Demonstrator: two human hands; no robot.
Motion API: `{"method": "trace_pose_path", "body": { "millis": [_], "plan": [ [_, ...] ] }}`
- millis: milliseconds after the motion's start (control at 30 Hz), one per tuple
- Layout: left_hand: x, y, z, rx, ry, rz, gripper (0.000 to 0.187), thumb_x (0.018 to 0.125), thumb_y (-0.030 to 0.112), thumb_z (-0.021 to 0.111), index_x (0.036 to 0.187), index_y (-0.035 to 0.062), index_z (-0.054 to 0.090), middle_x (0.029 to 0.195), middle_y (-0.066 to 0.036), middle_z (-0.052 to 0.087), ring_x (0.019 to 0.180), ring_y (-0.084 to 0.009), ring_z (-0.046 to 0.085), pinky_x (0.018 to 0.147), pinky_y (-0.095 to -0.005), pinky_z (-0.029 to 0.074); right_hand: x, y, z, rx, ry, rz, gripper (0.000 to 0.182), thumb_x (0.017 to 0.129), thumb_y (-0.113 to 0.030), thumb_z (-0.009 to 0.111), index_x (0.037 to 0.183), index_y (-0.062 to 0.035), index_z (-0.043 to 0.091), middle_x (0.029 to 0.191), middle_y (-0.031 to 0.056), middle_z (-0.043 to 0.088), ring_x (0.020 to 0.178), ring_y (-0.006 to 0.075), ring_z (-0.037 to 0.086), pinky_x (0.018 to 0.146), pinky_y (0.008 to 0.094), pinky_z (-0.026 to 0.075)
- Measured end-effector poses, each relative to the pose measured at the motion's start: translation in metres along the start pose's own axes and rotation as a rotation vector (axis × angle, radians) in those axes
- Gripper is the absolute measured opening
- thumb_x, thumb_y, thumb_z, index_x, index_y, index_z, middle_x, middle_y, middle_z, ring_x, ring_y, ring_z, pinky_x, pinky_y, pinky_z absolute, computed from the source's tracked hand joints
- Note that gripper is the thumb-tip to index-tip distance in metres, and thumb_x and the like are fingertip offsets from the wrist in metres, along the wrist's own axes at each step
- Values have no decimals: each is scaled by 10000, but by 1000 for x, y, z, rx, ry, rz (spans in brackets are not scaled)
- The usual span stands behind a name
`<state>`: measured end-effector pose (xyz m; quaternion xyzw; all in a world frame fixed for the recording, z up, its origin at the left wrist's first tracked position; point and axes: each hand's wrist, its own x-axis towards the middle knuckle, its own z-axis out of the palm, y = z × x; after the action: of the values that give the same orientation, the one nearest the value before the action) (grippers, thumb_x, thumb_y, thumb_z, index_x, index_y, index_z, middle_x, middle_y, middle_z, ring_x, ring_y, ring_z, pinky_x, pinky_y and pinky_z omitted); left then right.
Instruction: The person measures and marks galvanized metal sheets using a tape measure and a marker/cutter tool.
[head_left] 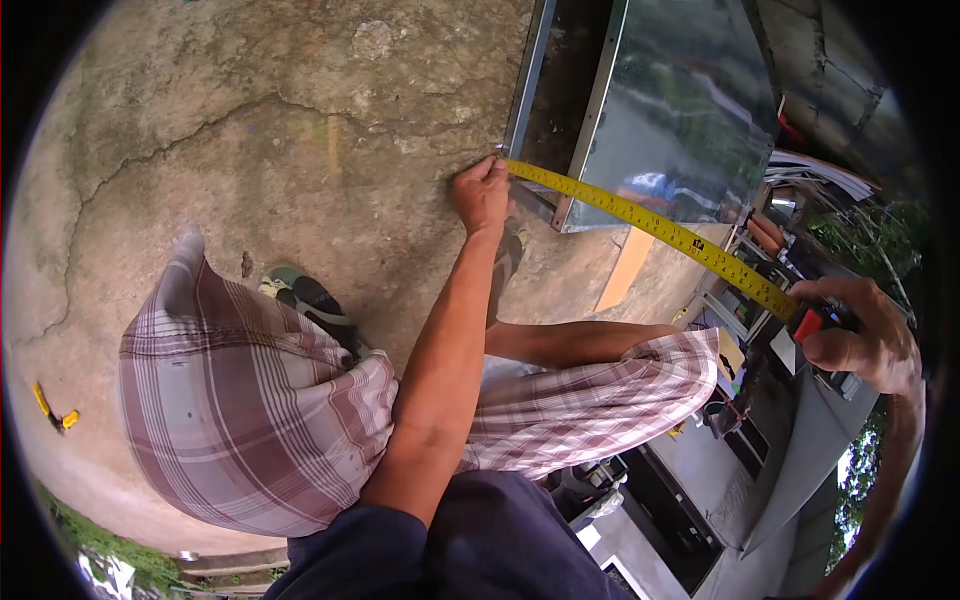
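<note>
A yellow tape measure (pixel 650 222) is stretched out across a metal frame, its blade sloping down from left to right. My left hand (pixel 482 195) pinches the blade's end at the corner of a metal bar (pixel 527 80), fingers closed. At the far right, my right hand (pixel 870 335) is wrapped round the black and red case, with the thumb near the red part. Beneath the blade stands a shiny sheet-metal panel (pixel 680 110) with a metal edge strip (pixel 597 110). Between that strip and the bar is a dark gap.
My knees in plaid shorts (pixel 230 410) are bent below the blade. A shoe (pixel 310 300) rests on the cracked concrete floor (pixel 230 150). A yellow-handled tool (pixel 55 408) lies at far left. A wooden strip (pixel 625 268) lies near the panel, with clutter at right.
</note>
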<state>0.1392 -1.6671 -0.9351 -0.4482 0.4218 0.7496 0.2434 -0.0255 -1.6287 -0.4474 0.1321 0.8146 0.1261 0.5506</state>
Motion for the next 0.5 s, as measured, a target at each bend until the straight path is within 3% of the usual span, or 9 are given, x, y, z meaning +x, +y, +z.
{"method": "trace_pose_path", "body": {
  "millis": [100,233,333,400,500],
  "plan": [
    [-4,4,-1,-42,-10,-20,242,962,210,677,1135,53,739,738,-38,659,451,-108,561,370,-246,386,1,-9,-3,27,-20,37,595,755,-485,792,1182,-80,696,1118,114,659,985,238,660,874,372,508],
    [-8,7,0,-13,-9,-5,246,966,208,669,1137,46,737,760,-48,677,482,-118,597,376,-250,403,2,14,3,-28,11,-145,549,773,-447,797,1156,-64,707,1121,105,666,985,227,661,873,360,509],
    [-3,0,1,0,3,36,246,967,201,664,1138,41,738,783,-58,694,497,-122,613,385,-255,422,9,42,10,-209,84,-543,395,719,-197,827,1092,-208,697,1164,114,673,968,231,666,778,354,540],
    [-2,0,3,3,6,55,246,966,197,662,1139,38,738,792,-62,702,502,-122,617,391,-255,431,9,41,7,-257,84,-640,441,687,-83,843,1053,-281,696,1184,122,676,967,239,668,736,352,555],
    [0,0,1,23,5,67,245,964,193,664,1134,34,741,793,-65,707,507,-121,620,399,-252,437,7,31,1,-153,8,-427,392,710,-198,838,1077,-202,702,1164,119,677,995,240,666,789,344,542]
  ]
}}
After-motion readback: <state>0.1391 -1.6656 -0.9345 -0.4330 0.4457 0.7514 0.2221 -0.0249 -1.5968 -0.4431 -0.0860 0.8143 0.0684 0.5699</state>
